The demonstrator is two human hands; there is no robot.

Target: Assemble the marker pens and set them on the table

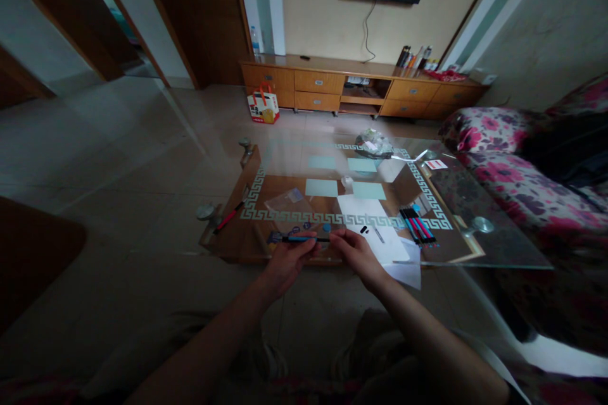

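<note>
Above the near edge of the glass table (pixel 289 202), my left hand (pixel 289 259) is closed round a blue and black pen (pixel 297 238) held level. My right hand (pixel 355 252) pinches the dark, thin end of the same pen, to the right of my left fingers. Whether that end is a separate part I cannot tell. Past my right hand, white paper (pixel 392 247) bears small black pieces (pixel 364 230) and a thin clear or grey piece (pixel 379 235). Several blue, black and pink pens (pixel 418 226) lie side by side at its right. One pink and black pen (pixel 229 217) lies at the table's left.
A clear plastic sleeve (pixel 287 202) lies behind my left hand. Farther back are a plastic bag (pixel 373 142) and a red and white card (pixel 436 165). A flowered sofa (pixel 503 171) stands at the right, a wooden TV cabinet (pixel 318 82) beyond the table, with a carrier bag (pixel 263 107) before it.
</note>
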